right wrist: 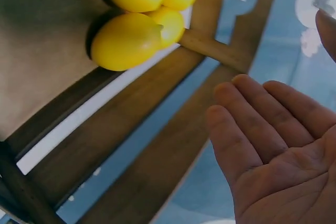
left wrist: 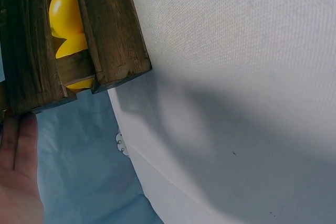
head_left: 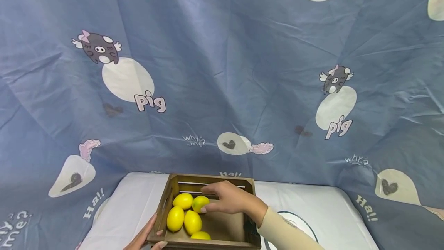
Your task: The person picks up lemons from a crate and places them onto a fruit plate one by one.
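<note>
A brown wooden slatted crate [head_left: 208,244] holds several yellow lemons [head_left: 192,222], gathered in its left half. Over the inside of the crate is my right hand [head_left: 227,198], thumb and fingers apart beside the rear right lemon [head_left: 200,204]. The right wrist view shows this palm [right wrist: 283,166] bare, with loosely straight fingers. My left hand [head_left: 142,236] touches the crate's front left corner. In the left wrist view its straight fingers [left wrist: 25,145] meet the dark wood, and lemons [left wrist: 67,13] show through the gap between slats.
A white cloth [head_left: 132,203] covers the table under the crate. Below my right forearm lies a round white shape with a dark rim [head_left: 295,221]. Behind the table hangs a blue curtain [head_left: 215,99] with cartoon pigs.
</note>
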### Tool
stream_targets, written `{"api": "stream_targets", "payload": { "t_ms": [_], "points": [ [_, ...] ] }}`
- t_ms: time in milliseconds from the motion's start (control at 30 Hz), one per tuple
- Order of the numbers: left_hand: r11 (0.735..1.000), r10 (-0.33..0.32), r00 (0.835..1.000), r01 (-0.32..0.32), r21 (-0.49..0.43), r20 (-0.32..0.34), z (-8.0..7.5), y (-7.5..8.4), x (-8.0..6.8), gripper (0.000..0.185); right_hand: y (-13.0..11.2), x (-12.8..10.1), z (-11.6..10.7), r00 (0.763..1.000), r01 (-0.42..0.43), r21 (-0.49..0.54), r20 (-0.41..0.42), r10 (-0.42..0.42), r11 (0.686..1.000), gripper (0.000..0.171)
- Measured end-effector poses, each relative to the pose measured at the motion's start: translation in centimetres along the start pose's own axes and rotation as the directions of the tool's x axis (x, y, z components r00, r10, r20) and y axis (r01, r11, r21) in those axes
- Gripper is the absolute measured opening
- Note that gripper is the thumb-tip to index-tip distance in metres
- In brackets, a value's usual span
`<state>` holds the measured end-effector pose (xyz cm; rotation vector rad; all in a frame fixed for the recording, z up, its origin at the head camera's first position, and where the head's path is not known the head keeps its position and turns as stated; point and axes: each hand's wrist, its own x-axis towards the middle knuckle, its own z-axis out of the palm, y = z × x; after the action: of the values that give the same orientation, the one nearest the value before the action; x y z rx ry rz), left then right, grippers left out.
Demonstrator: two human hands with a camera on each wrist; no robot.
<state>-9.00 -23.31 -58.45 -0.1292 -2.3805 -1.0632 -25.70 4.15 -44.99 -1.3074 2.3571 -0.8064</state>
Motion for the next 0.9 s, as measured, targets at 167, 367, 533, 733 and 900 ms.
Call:
{"api": "stream_targets", "payload": {
  "t_ms": [167,367,533,733,900],
  "points": [
    [0.995,-0.095,0.995,0.095,0.008,-0.004,-0.5,0.9,-0.1,0.081,0.4,0.9,0.8,1.0,-0.001,-0.03,0.008,0.001,1.0,0.058],
    [0.994,-0.11,0.994,0.11,0.011,-0.001,-0.6,0.7,-0.4,0.078,0.6,1.7,1.7,0.998,-0.047,-0.07,0.04,0.05,0.996,0.06],
    [0.996,-0.084,0.996,0.084,0.037,0.009,-0.6,0.5,-0.6,0.081,1.0,2.3,2.4,0.995,-0.078,-0.127,0.056,0.086,0.989,0.058],
    [0.97,-0.243,0.97,0.243,0.017,0.029,-0.6,1.8,-0.1,0.068,1.6,2.8,3.0,0.992,-0.102,-0.206,0.047,0.114,0.973,0.058],
    [0.971,-0.234,0.972,0.235,0.038,-0.022,-0.4,1.9,0.1,0.063,2.2,3.3,3.4,0.989,-0.119,-0.237,0.054,0.135,0.964,0.06]
  ]
}}
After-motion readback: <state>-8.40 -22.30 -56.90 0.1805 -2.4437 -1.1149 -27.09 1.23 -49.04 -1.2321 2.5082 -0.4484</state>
